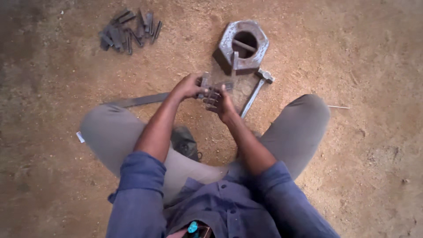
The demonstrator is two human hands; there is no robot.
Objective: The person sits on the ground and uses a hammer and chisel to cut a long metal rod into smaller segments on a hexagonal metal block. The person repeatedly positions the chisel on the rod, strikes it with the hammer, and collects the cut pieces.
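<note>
- The person sat cross-legged on the sandy floor [374,145], both forearms reaching forward between the knees.
- The left hand [187,87] was clenched on one end of a small metal bracket [212,93]; the right hand [225,105] grasped its other side from below. The piece was held just above the floor, in front of the legs.
- Judgement: the work would go best with the piece kept low and steady, both grips firm, fingers clear of the edges.
- A heavy hexagonal steel block [243,45] with a round hole stood just beyond the hands. A short bar lay inside the hole; another leaned at its rim.
- A hammer [257,90] lay beside the block.
- A flat steel strip [136,101] lay left of the hands.
- A heap of short metal pieces [128,31] lay well apart, upper left.
</note>
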